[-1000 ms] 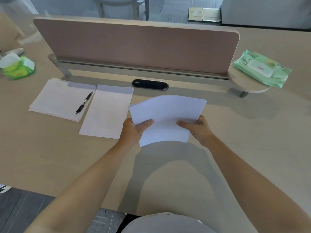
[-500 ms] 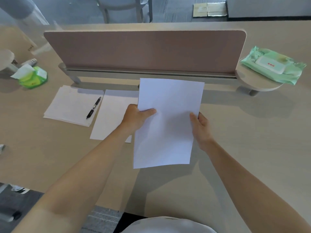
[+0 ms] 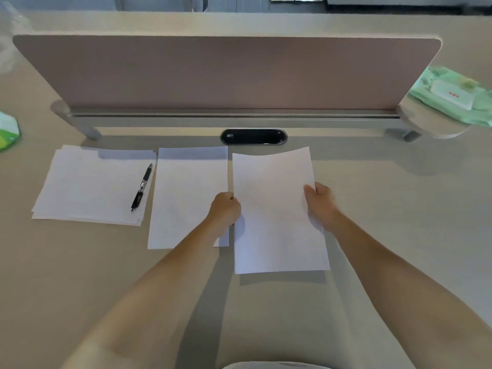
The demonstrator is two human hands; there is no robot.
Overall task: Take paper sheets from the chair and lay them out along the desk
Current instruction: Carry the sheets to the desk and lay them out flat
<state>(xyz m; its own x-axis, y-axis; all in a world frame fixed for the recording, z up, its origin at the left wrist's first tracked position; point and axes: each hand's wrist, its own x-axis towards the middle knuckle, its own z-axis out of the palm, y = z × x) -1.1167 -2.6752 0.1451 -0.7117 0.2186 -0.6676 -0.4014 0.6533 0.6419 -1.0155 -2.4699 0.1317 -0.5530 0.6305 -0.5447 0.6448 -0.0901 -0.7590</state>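
Observation:
A white paper sheet (image 3: 274, 209) hovers just over the beige desk (image 3: 399, 222), upright in portrait, its shadow showing below its near edge. My left hand (image 3: 225, 209) grips its left edge and my right hand (image 3: 318, 199) pinches its right edge with the thumb on top. To its left a single white sheet (image 3: 186, 193) lies flat on the desk. Further left lies a stack of sheets (image 3: 87, 185) with a black pen (image 3: 142, 186) on its right side. The chair is out of view.
A pink divider panel (image 3: 226, 73) runs across the back of the desk, with a black cable slot (image 3: 253, 136) in front of it. A green wipes pack (image 3: 452, 94) sits on a round shelf at right. Another green pack (image 3: 8, 131) is at the left edge.
The sheet was held crosswise and raised, then turned to portrait, and has come down beside the single sheet. My view has moved closer to the desk.

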